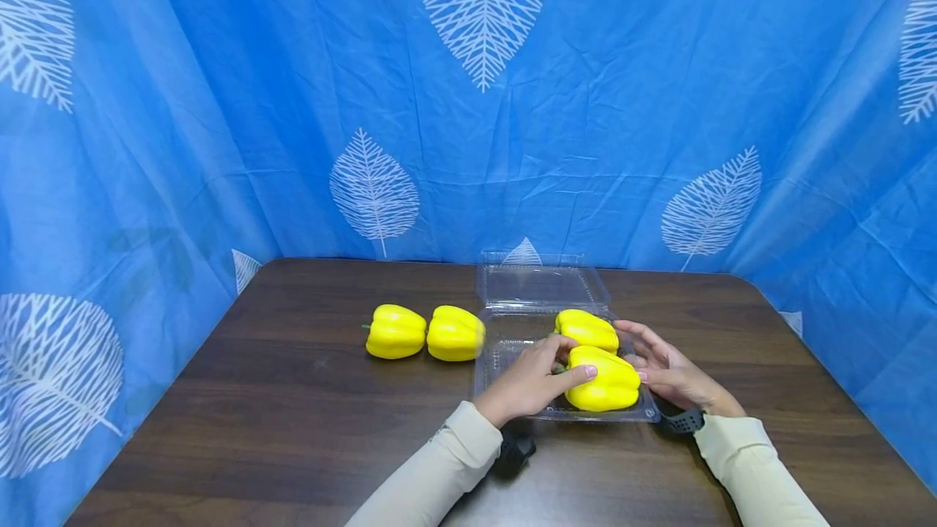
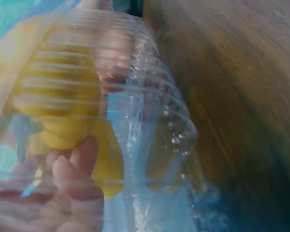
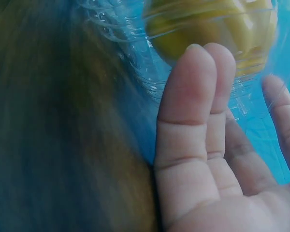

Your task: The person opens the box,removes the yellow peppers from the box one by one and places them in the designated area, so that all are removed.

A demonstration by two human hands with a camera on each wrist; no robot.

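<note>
A clear plastic clamshell box (image 1: 505, 348) holds two yellow bell peppers side by side. My left hand (image 1: 538, 381) grips the nearer bell pepper (image 1: 609, 382) by its stem end, the thumb lying on top of it. Behind that one lies the other bell pepper (image 1: 588, 329). At the box's right side is my right hand (image 1: 672, 371), its fingers extended and the thumb right at the nearer pepper's blunt end. Through the ribbed plastic, the right wrist view shows a pepper (image 3: 198, 24) just beyond straight fingertips (image 3: 195, 77).
The box's hinged lid (image 1: 542, 287) stands opened toward the back curtain (image 1: 586, 145). Left of the box, two more yellow bell peppers, a left one (image 1: 395, 332) and a right one (image 1: 452, 334), lie in a row on the dark wooden table (image 1: 293, 413).
</note>
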